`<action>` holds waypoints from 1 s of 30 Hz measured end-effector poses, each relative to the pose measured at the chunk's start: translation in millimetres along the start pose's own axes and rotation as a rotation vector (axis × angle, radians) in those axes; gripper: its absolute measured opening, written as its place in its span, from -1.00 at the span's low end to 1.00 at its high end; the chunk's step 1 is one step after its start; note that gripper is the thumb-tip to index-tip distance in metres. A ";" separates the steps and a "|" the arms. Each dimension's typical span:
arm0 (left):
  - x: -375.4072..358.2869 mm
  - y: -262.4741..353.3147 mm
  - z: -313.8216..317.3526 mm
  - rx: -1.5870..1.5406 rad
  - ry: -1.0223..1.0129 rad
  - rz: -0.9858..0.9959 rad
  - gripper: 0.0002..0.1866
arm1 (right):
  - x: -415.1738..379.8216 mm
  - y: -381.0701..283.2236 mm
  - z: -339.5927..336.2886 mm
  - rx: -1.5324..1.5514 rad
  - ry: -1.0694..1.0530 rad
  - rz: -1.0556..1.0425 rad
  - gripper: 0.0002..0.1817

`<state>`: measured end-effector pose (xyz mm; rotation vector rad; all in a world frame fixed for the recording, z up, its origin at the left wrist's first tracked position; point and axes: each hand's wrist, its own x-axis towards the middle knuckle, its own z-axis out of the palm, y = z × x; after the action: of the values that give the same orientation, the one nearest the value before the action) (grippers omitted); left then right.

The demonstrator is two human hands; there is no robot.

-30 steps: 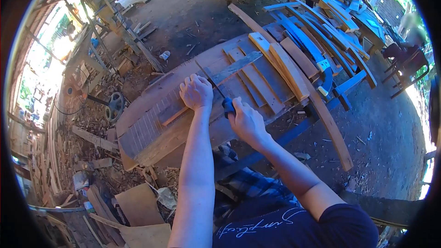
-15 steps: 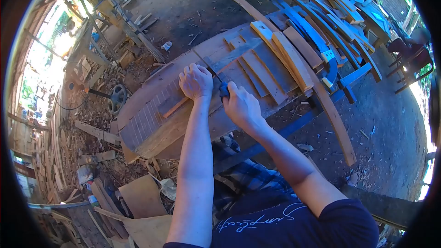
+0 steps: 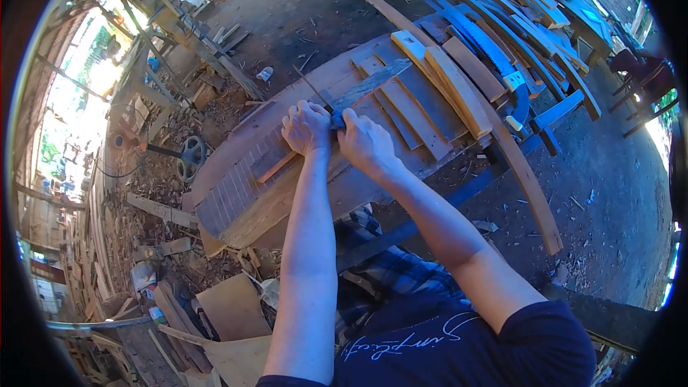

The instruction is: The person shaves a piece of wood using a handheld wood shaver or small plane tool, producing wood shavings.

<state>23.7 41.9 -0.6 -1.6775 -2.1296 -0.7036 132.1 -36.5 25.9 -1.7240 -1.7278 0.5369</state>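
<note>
My right hand [image 3: 367,142] is closed around the blue handle [image 3: 337,119] of what looks like a handsaw. Its thin, dark blade [image 3: 312,87] is seen edge-on and points away to the upper left. Just left of the handle, my left hand [image 3: 308,127] is curled over a narrow wooden strip [image 3: 278,167], gripping it against the workbench [image 3: 251,215]. One end of the strip sticks out below my left fingers. Where the blade meets the wood is hidden by my hands. Several pale parallel lines cross a dark board [image 3: 228,201] at the bench's left end.
Cut wooden pieces [image 3: 414,118] and longer boards [image 3: 459,93] lie on the bench's right side. A large blue-looking toothed saw [image 3: 476,39] rests among curved wooden parts. A handwheel [image 3: 191,158] stands left of the bench, and scrap wood [image 3: 233,308] lies below it.
My right hand has pushed the saw forward and left, so its handle now sits close beside my left hand. My left hand stays on the strip; the view has shifted slightly.
</note>
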 end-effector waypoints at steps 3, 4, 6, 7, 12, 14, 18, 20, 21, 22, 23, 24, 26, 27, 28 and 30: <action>-1.5 2.3 0.4 0.006 0.034 -0.005 -0.82 | -27.2 11.3 -8.5 -0.004 0.009 -0.004 -0.78; -3.0 2.3 1.3 0.012 0.062 0.006 -0.82 | -36.8 13.0 -9.7 -0.003 0.018 -0.001 -0.78; -2.7 -0.8 2.7 0.004 0.034 0.020 -0.82 | -42.0 9.8 -8.3 0.009 0.017 0.018 -0.78; -1.3 -1.7 3.2 -0.010 0.025 0.041 -0.82 | -30.4 3.1 -7.3 -0.015 0.017 0.021 -0.77; 2.2 0.7 0.7 -0.025 -0.010 -0.006 -0.81 | 3.5 1.0 7.0 -0.038 0.023 0.011 -0.75; -1.5 2.8 1.3 -0.011 -0.027 -0.031 -0.80 | -9.1 12.3 7.2 0.001 0.057 -0.064 -0.75; -2.3 4.2 -0.7 -0.003 -0.039 -0.040 -0.80 | -16.6 11.7 15.5 -0.009 0.125 -0.069 -0.76; -0.9 4.3 1.8 -0.020 -0.029 -0.046 -0.80 | -18.0 10.1 15.8 -0.003 0.147 -0.064 -0.77; -1.2 3.4 3.8 -0.023 -0.023 -0.041 -0.81 | -23.6 7.1 12.1 -0.007 0.154 -0.070 -0.77; -0.5 3.2 4.0 -0.025 -0.018 -0.037 -0.81 | -34.6 3.3 6.5 -0.025 0.143 -0.039 -0.78; 0.4 3.2 5.2 -0.032 -0.017 -0.040 -0.81 | -46.9 0.9 0.4 -0.046 0.128 -0.005 -0.78; -1.4 2.5 5.5 -0.032 0.013 -0.025 -0.81 | -60.9 1.4 -6.6 -0.056 0.125 -0.007 -0.78; -3.3 2.4 4.4 -0.040 0.046 -0.018 -0.81 | -86.0 4.5 -25.0 -0.053 0.080 0.007 -0.77; -5.0 2.0 2.4 -0.054 0.088 0.002 -0.78 | -96.0 5.9 -35.7 -0.061 0.077 0.001 -0.77; -6.9 2.6 -0.6 -0.067 0.130 0.020 -0.75 | -104.6 7.5 -47.5 -0.049 0.104 -0.017 -0.77; -14.6 3.3 -8.0 -0.049 0.153 0.051 -0.73 | -116.6 8.1 -67.9 -0.045 0.119 -0.048 -0.77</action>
<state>30.2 26.2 -1.5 -1.6407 -1.9726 -0.8464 177.7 -161.0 51.9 -1.7057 -1.7037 0.3691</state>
